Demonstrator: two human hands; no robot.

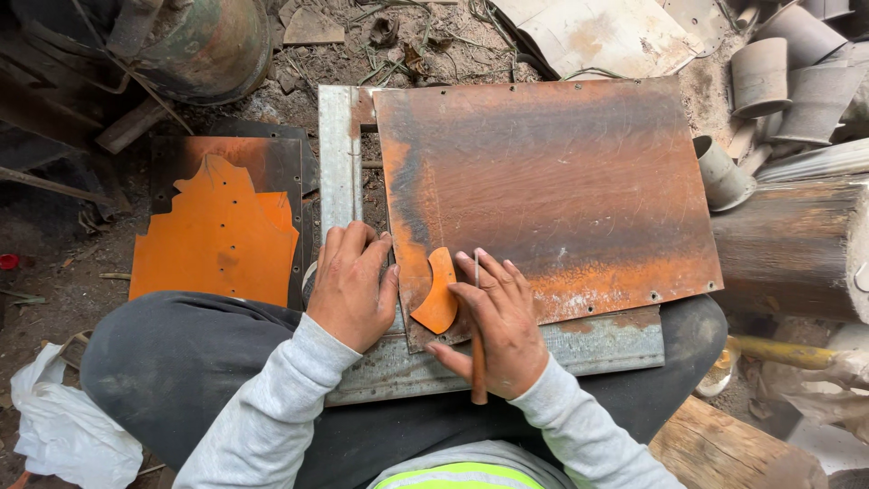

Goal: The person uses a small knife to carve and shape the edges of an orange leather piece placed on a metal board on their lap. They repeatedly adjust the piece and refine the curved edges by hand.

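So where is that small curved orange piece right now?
In the head view, the curved piece lies on the rusty sheet's lower left corner, between the left hand and the right hand, whose fingers touch it.

The rusty metal sheet [561,181] lies bare above both hands; grey cups [769,81] and a log [797,249] crowd its right edge.

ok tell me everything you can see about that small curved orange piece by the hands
The small curved orange piece is a flat, crescent-like cutout that looks like rusted sheet metal, bright orange all over. It lies flat on the near left corner of the large rusty metal sheet, its concave edge facing left and its wider rounded end towards the person. The right hand, which also holds a thin rod-like tool, presses on its right edge; the left hand rests just beside it, apart.
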